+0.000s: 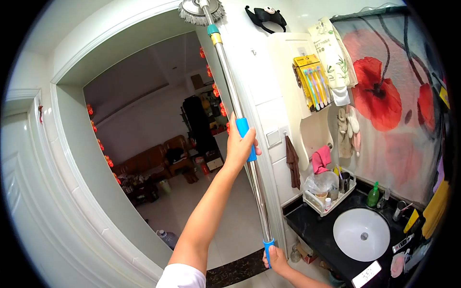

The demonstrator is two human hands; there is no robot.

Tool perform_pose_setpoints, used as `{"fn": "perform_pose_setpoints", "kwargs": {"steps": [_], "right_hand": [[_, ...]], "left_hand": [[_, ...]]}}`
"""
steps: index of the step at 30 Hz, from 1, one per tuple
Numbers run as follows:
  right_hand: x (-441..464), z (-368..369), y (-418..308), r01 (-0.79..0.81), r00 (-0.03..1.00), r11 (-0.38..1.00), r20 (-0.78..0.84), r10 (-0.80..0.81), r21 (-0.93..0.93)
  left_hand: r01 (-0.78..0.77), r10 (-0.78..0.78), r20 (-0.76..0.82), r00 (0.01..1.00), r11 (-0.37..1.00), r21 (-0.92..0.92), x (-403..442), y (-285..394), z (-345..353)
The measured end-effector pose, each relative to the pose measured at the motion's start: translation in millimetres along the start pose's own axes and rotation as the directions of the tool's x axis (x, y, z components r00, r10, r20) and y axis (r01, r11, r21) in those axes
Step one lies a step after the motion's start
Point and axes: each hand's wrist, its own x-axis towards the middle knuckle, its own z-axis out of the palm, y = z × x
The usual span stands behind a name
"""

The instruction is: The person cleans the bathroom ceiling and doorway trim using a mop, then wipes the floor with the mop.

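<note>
A long-handled spin mop (227, 72) is raised at a slant, its round grey fringed head (196, 15) up against the wall above the doorway. My left hand (240, 146) is closed around the blue grip in the middle of the metal pole. Lower down, my right hand (275, 259) wraps the blue grip at the pole's bottom end. A teal and yellow collar joins the pole to the head, whose top is cut off by the frame edge.
To the right, a black counter (312, 225) carries a white basin (361, 235), a green bottle (373, 195) and a white basket (314, 204) of toiletries. Above hangs a wall cabinet (283, 72) with packed toothbrushes (313, 82). The doorway opens onto a room with a wooden sofa (139, 161).
</note>
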Motion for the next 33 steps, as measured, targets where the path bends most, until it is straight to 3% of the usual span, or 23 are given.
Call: {"fn": "perform_pose_setpoints", "kwargs": {"steps": [10, 17, 24, 26, 33], "right_hand": [[36.4, 3.6, -26.3, -0.004, 0.999, 0.997, 0.054, 0.0, 0.072], [24.0, -9.1, 5.9, -0.021, 0.997, 0.999, 0.069, 0.019, 0.03], [42.3, -0.5, -34.6, -0.005, 0.994, 0.998, 0.11, -0.002, 0.064], [30.7, -10.8, -16.4, -0.034, 0.995, 0.997, 0.097, 0.026, 0.072], [-30.0, -64.4, 75.4, -0.073, 0.996, 0.996, -0.046, 0.071, -0.05]], "left_hand": [[-0.108, 0.108, -0.003, 0.994, 0.993, 0.038, 37.6, 10.8, -6.9], [-0.038, 0.039, -0.033, 0.999, 0.999, 0.029, 14.6, -6.9, 0.2], [-0.057, 0.059, -0.032, 0.998, 0.996, 0.064, 45.5, 13.0, -6.4], [-0.102, 0.103, -0.03, 0.994, 0.995, 0.011, 34.2, -0.5, -0.8], [0.023, -0.023, -0.001, 1.0, 0.998, -0.062, -51.5, -48.5, 36.7]]}}
